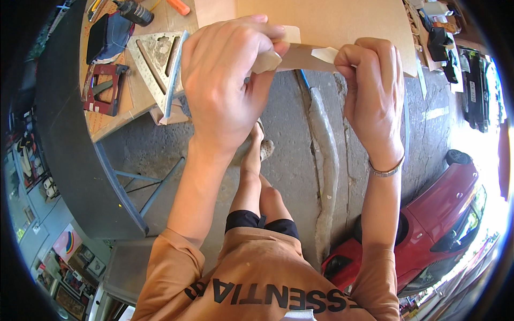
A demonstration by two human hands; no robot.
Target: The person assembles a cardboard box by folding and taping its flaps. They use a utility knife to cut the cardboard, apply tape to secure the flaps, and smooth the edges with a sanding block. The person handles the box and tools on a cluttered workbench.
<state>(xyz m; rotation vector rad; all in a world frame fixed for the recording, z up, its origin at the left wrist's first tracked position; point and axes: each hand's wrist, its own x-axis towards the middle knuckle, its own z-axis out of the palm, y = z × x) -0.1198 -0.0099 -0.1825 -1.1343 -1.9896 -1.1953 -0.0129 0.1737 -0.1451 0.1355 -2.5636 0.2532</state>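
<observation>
My left hand (pixel 222 80) is raised over the front edge of a tan cardboard sheet (pixel 342 24), its fingers closed on a pale tan strip (pixel 267 62). The strip looks like paper or tape; I cannot tell which. Across from it, my right hand (pixel 372 80) pinches a pale pointed end (pixel 324 54) between thumb and forefinger. A brownish band runs between the hands, and whether it joins both ends is unclear. Just left of my left hand lies a triangular metal square (pixel 160 69).
On the wooden tabletop (pixel 115 125) at left are a dark red staple gun (pixel 104 90), a black phone (pixel 100 38), a dark bottle (pixel 135 13) and an orange-handled tool (pixel 178 6). Concrete floor (pixel 284 101) shows below. A red car (pixel 428 224) stands at lower right.
</observation>
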